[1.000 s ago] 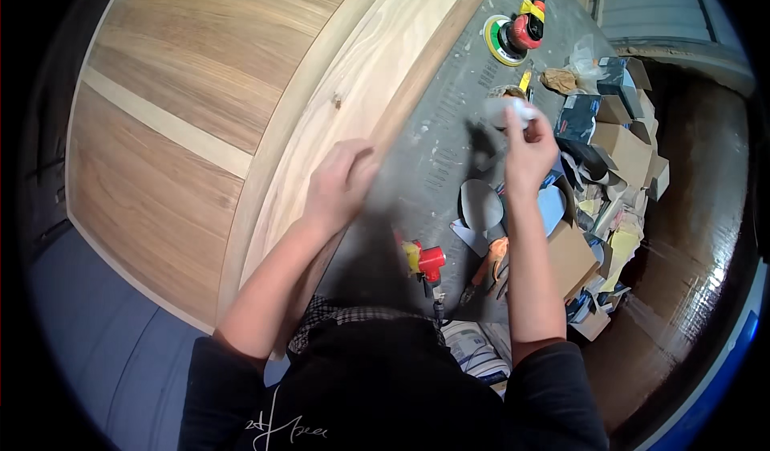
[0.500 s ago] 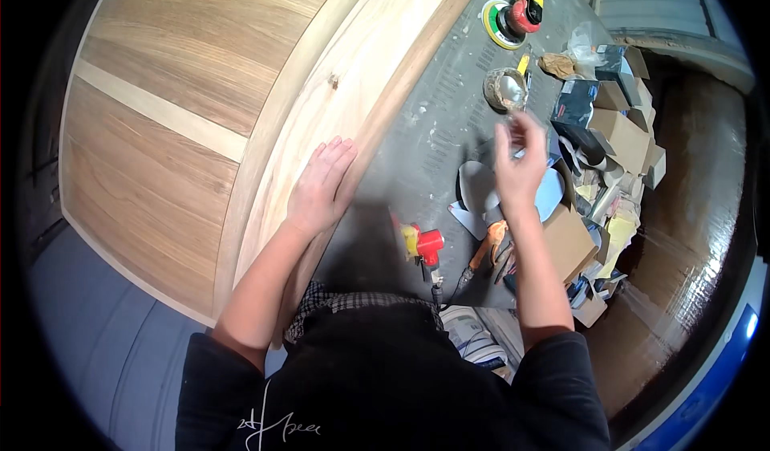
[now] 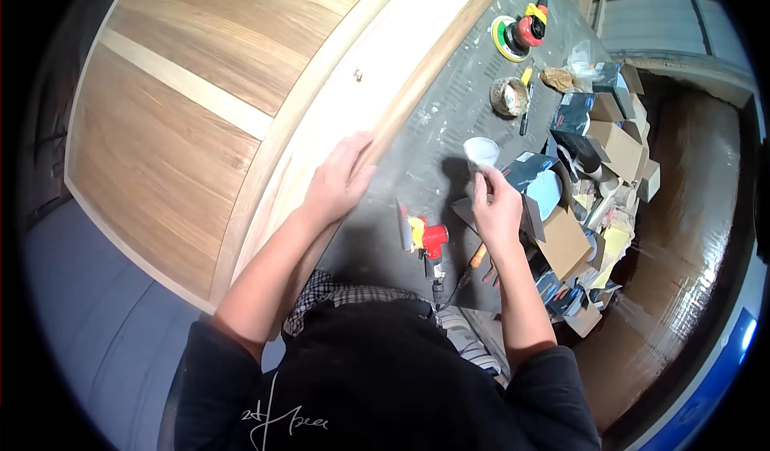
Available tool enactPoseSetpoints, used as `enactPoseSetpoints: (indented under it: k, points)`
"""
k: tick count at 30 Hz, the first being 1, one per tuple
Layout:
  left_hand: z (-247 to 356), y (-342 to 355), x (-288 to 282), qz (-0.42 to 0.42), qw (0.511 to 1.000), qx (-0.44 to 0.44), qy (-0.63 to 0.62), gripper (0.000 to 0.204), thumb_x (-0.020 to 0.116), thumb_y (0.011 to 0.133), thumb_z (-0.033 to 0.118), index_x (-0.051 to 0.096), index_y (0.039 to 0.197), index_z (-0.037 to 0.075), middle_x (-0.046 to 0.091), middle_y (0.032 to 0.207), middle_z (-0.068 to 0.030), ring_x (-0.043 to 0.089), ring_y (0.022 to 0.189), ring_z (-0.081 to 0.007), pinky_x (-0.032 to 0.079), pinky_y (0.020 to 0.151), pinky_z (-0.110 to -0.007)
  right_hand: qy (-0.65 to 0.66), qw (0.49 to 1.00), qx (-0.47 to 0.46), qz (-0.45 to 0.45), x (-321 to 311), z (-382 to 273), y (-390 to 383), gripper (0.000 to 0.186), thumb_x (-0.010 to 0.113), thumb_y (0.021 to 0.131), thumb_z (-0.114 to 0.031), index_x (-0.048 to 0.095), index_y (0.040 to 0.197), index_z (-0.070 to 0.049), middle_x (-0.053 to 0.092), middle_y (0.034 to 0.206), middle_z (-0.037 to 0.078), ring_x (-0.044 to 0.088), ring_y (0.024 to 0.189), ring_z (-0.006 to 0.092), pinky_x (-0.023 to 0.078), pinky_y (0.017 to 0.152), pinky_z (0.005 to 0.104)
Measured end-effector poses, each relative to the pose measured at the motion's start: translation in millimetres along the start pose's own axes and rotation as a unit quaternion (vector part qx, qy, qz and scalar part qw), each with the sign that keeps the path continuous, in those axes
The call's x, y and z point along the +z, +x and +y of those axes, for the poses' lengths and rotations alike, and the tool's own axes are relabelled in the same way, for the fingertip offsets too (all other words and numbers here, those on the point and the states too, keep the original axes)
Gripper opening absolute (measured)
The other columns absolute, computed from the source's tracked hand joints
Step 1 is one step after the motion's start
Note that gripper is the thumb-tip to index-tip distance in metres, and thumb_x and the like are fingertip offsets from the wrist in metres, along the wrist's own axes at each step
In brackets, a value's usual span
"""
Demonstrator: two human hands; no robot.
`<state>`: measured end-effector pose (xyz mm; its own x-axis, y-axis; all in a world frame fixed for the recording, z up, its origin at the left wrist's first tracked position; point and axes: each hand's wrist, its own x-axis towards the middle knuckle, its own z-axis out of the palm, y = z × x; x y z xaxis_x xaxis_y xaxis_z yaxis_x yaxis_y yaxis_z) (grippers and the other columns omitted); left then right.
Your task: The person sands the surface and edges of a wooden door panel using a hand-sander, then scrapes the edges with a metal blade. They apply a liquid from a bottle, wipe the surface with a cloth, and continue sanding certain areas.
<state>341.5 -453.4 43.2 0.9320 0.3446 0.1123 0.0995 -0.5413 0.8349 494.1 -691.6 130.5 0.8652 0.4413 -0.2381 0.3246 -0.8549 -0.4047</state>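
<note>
My left hand [image 3: 337, 182] lies with fingers stretched out along the pale wooden edge frame [image 3: 309, 138] of a large wood panel [image 3: 216, 74]. My right hand [image 3: 498, 210] pinches a round whitish sanding disc [image 3: 481, 151] by its near edge, raised above the grey worktop [image 3: 437, 142]. Just left of that hand, a small red and yellow air sander [image 3: 429, 239] sits on the worktop with its pad facing the panel. A larger red and black sander [image 3: 520, 35] with a green and yellow rimmed pad lies at the far end.
A crusted bowl [image 3: 508, 97] stands on the worktop, with a dark pen-like tool [image 3: 525, 118] beside it. Opened boxes [image 3: 565, 242] and loose sanding discs are heaped along the right. An orange-handled tool [image 3: 476, 260] lies near the front edge.
My right hand has drawn back toward me and now holds the disc, which lay on the worktop before. The left hand stays on the panel's edge. The view has shifted slightly.
</note>
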Motion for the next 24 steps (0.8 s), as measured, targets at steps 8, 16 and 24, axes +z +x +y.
enactPoseSetpoints:
  k: [8, 16, 24]
  points:
    - [35.9, -8.2, -14.4, -0.098, 0.669, -0.213, -0.706, 0.062, 0.056, 0.106, 0.037, 0.040, 0.150, -0.005, 0.054, 0.145, -0.0191, 0.053, 0.136, -0.0253, 0.042, 0.114, -0.039, 0.660, 0.680, 0.133, -0.291, 13.7, -49.6, 3.3, 0.034, 0.063, 0.103, -0.012, 0.056, 0.133, 0.001, 0.068, 0.123, 0.008, 0.066, 0.111, 0.0162, 0.053, 0.100, 0.0346]
    - [42.6, -17.3, -22.8, -0.055, 0.593, -0.262, -0.760, 0.047, 0.059, 0.102, 0.010, 0.044, 0.143, -0.005, 0.061, 0.133, -0.0153, 0.063, 0.120, -0.0217, 0.050, 0.107, -0.037, 0.659, 0.647, 0.129, -0.361, 36.7, -75.3, 3.6, 0.036, 0.063, 0.101, -0.010, 0.056, 0.135, 0.000, 0.068, 0.124, 0.009, 0.065, 0.114, 0.0181, 0.052, 0.101, 0.0347]
    - [42.7, -0.7, -54.6, 0.082, 0.871, -0.277, -0.397, 0.011, 0.063, 0.092, -0.004, 0.058, 0.096, 0.004, 0.070, 0.118, -0.0158, 0.067, 0.115, -0.0256, 0.053, 0.095, -0.037, 0.453, 0.880, 0.096, -0.106, 58.9, -64.4, 36.7, 0.033, 0.066, 0.101, -0.017, 0.064, 0.129, 0.000, 0.072, 0.112, 0.007, 0.067, 0.105, 0.0158, 0.052, 0.094, 0.0297]
